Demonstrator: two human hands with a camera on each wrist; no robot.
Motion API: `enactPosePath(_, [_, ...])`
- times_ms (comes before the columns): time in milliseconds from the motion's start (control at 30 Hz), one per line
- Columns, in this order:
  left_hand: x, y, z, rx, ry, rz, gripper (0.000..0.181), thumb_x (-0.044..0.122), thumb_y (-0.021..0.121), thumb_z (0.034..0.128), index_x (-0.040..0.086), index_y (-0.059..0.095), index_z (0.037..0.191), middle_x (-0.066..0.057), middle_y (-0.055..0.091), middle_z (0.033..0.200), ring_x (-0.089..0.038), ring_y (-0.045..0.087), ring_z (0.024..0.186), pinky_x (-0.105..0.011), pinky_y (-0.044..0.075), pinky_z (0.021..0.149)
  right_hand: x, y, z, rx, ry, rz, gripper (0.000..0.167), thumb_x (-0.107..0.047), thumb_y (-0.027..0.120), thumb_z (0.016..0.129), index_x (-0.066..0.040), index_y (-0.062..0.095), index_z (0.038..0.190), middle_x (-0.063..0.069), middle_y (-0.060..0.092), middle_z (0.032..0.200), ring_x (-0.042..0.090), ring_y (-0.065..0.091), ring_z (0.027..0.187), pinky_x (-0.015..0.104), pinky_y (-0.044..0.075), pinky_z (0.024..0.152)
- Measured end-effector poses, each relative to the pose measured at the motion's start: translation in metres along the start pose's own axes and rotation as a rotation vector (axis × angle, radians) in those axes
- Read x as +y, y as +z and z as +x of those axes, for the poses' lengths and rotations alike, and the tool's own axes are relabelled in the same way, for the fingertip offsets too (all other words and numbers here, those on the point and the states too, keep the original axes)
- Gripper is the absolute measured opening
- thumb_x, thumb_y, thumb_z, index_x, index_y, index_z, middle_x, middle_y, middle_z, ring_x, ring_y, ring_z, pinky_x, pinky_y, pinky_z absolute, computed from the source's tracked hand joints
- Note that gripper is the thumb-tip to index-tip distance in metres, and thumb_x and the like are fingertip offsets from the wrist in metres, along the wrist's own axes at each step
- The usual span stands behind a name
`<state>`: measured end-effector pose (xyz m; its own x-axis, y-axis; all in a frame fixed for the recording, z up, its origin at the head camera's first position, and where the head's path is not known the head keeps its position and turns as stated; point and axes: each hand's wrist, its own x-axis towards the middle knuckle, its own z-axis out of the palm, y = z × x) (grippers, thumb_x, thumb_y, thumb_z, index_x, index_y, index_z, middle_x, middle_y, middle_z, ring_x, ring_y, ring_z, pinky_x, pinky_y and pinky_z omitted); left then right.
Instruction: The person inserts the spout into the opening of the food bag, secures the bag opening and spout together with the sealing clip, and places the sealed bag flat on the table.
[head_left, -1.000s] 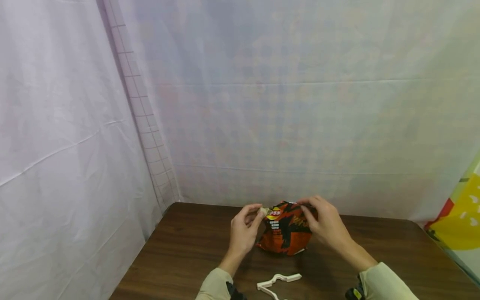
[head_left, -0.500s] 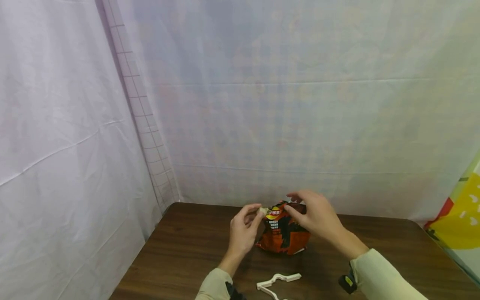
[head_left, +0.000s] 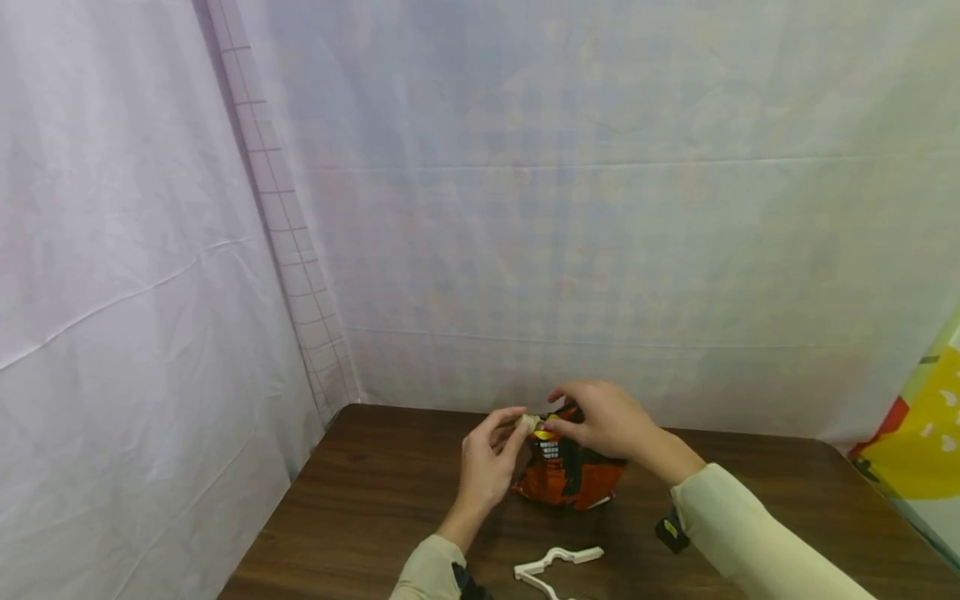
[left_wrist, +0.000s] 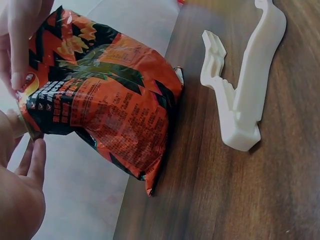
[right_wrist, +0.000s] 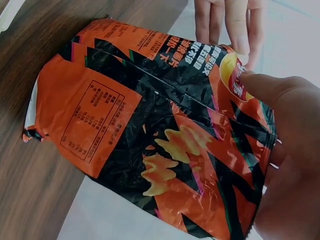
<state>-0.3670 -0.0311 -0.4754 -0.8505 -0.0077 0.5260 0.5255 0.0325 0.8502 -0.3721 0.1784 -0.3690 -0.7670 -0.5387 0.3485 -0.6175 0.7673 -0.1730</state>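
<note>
I look down on a dark wood-grain bench (head_left: 390, 492) with rounded far corners, a white curtain (head_left: 150, 292) along its left edge and a faintly checked curtain (head_left: 570, 250) behind its far edge. A yellow printed cloth (head_left: 922, 433) shows past the far right corner. The orange-and-black chip bag (head_left: 573, 485) stands near the far edge, about midway between the corners, long axis rising from the bench, bottom down, top end up at my hands. A white plastic clip (head_left: 558, 556) lies on its near side. My left hand (head_left: 486, 462) pinches the bag's gathered top left corner. My right hand (head_left: 609, 422) grips the top edge, thumb (right_wrist: 267, 86) on the front beside the logo, fingers behind.
</note>
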Motion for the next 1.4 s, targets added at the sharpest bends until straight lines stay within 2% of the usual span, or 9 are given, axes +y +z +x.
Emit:
enactPosePath(167, [0.0006, 0.0021, -0.0006, -0.019, 0.018, 0.009, 0.024, 0.020, 0.076, 0.1030, 0.021, 0.077, 0.127, -0.009, 0.079, 0.128, -0.024, 0.078, 0.115, -0.026, 0.063, 0.097, 0.0031, 0.0018, 0.0025, -0.013, -0.051, -0.004, 0.016, -0.035, 0.080, 0.100, -0.022, 0.080, 0.110, -0.007, 0.080, 0.102, 0.009, 0.074, 0.086, 0.037, 0.063, 0.074])
enactPosePath(300, [0.0003, 0.0034, -0.0011, -0.015, 0.021, 0.014, 0.023, 0.020, 0.076, 0.1029, 0.020, 0.078, 0.126, -0.012, 0.079, 0.127, -0.024, 0.079, 0.114, -0.025, 0.063, 0.096, 0.0049, 0.0031, 0.0030, -0.005, -0.086, -0.026, 0.009, -0.031, 0.080, 0.100, -0.024, 0.082, 0.106, -0.011, 0.080, 0.098, 0.007, 0.072, 0.084, 0.035, 0.062, 0.073])
enactPosePath(433, [0.0009, 0.0037, -0.0021, -0.020, 0.016, 0.008, 0.024, 0.019, 0.076, 0.1028, 0.020, 0.078, 0.126, -0.014, 0.079, 0.127, -0.023, 0.079, 0.114, -0.024, 0.063, 0.096, 0.0044, 0.0028, 0.0022, -0.008, -0.084, -0.033, 0.008, -0.029, 0.080, 0.100, -0.024, 0.084, 0.106, -0.010, 0.080, 0.099, 0.007, 0.072, 0.084, 0.034, 0.062, 0.072])
enactPosePath(567, [0.0016, 0.0036, -0.0036, -0.017, 0.025, 0.034, 0.024, 0.021, 0.076, 0.1029, 0.022, 0.078, 0.127, -0.010, 0.079, 0.127, -0.022, 0.079, 0.113, -0.026, 0.063, 0.097, 0.0026, 0.0025, 0.0010, -0.006, -0.082, -0.042, 0.007, -0.028, 0.080, 0.100, -0.023, 0.083, 0.105, -0.009, 0.079, 0.098, 0.007, 0.071, 0.083, 0.034, 0.062, 0.072])
enactPosePath(967, [0.0038, 0.0011, -0.0065, -0.005, 0.102, 0.137, 0.027, 0.019, 0.075, 0.1041, 0.021, 0.077, 0.131, -0.009, 0.078, 0.128, -0.023, 0.079, 0.112, -0.029, 0.065, 0.095, 0.0011, 0.0060, 0.0011, 0.004, -0.095, -0.062, 0.006, -0.026, 0.080, 0.100, -0.023, 0.083, 0.103, -0.008, 0.075, 0.097, 0.002, 0.065, 0.076, 0.028, 0.058, 0.067])
enactPosePath(1133, [0.0044, 0.0000, -0.0077, -0.002, 0.110, 0.152, 0.029, 0.020, 0.075, 0.1040, 0.021, 0.077, 0.133, -0.009, 0.078, 0.129, -0.022, 0.078, 0.116, -0.033, 0.064, 0.099, 0.0011, 0.0083, 0.0016, 0.011, -0.093, -0.069, 0.006, -0.027, 0.080, 0.100, -0.023, 0.083, 0.103, -0.008, 0.075, 0.097, 0.001, 0.063, 0.074, 0.027, 0.056, 0.065])
enactPosePath(1300, [0.0036, -0.0009, -0.0085, 0.013, 0.119, 0.211, 0.029, 0.022, 0.075, 0.1038, 0.025, 0.077, 0.132, -0.001, 0.079, 0.125, -0.017, 0.076, 0.117, -0.034, 0.062, 0.102, 0.0001, 0.0094, 0.0016, 0.023, -0.097, -0.075, 0.007, -0.026, 0.081, 0.099, -0.022, 0.084, 0.104, -0.009, 0.075, 0.097, 0.002, 0.064, 0.076, 0.027, 0.055, 0.065])
enactPosePath(1400, [0.0039, -0.0015, -0.0089, 0.016, 0.122, 0.239, 0.028, 0.024, 0.076, 0.1036, 0.026, 0.078, 0.132, 0.003, 0.079, 0.123, -0.016, 0.076, 0.114, -0.036, 0.063, 0.100, -0.0005, 0.0095, 0.0012, 0.027, -0.103, -0.075, 0.007, -0.026, 0.081, 0.099, -0.021, 0.084, 0.104, -0.008, 0.074, 0.097, 0.003, 0.064, 0.076, 0.027, 0.055, 0.065])
